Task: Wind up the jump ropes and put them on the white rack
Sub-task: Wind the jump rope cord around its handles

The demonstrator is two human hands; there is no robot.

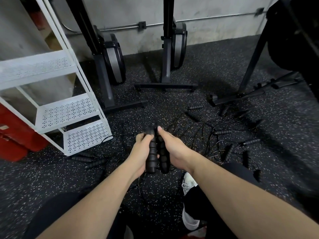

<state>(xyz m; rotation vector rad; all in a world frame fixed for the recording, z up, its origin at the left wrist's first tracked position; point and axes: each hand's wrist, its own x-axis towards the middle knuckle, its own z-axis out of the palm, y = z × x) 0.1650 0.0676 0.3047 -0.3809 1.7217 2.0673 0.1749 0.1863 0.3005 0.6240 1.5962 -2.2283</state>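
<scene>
Speckled floor, hands gripping rope handles

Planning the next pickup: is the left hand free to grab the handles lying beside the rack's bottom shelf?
Probably not yet. The left hand grips a jump rope handle, so it is occupied, though nothing blocks the floor handles by the white rack.

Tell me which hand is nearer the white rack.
Left. The left hand, gripping a black handle, sits just right of the white rack and its bottom shelf. The right hand lies beyond it, farther right.
</scene>
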